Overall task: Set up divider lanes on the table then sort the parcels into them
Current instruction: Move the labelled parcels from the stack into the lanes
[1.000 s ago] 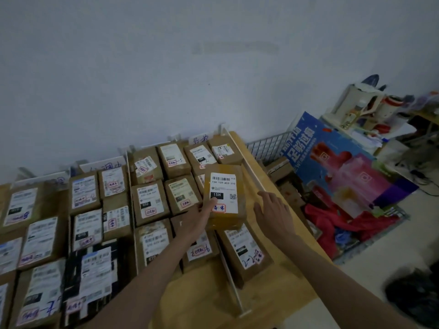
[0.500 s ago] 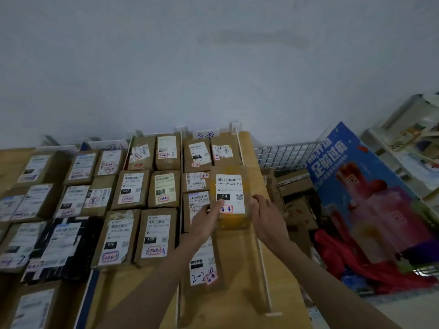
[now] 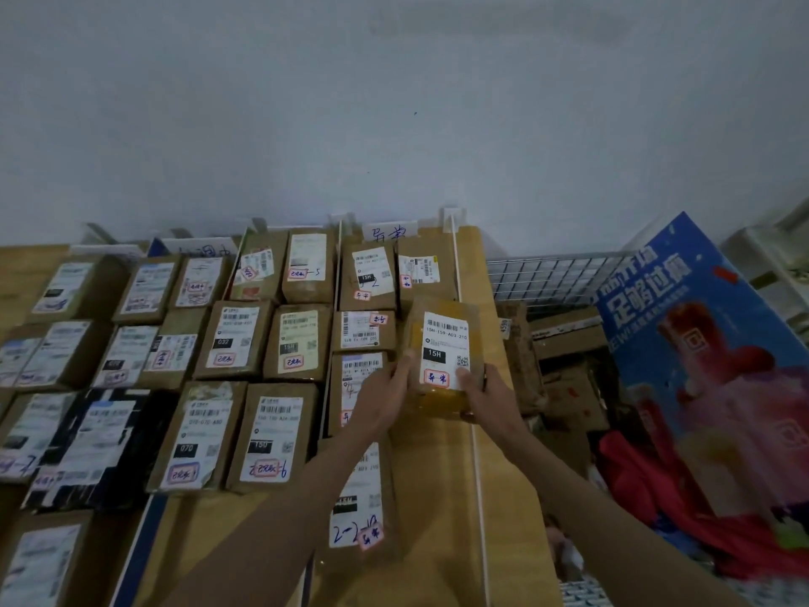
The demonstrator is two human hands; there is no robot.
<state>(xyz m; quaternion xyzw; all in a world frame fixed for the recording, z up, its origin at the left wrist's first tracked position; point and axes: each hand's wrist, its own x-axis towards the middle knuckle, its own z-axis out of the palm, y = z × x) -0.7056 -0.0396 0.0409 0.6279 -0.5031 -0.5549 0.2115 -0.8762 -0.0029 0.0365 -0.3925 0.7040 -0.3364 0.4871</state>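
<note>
Both hands hold a small rectangular parcel of yellowish-brown cardboard wrapped in glossy tape, with a white printed label and a red-stamped mark: the left hand has its grip curled round the parcel's left edge, and the right hand grips the near right corner, thumb on the label. The parcel sits tilted in the rightmost lane of the pale wooden surface, beside a thin white divider rail. Matte brown labelled boxes fill the lanes to the left in tight rows.
</note>
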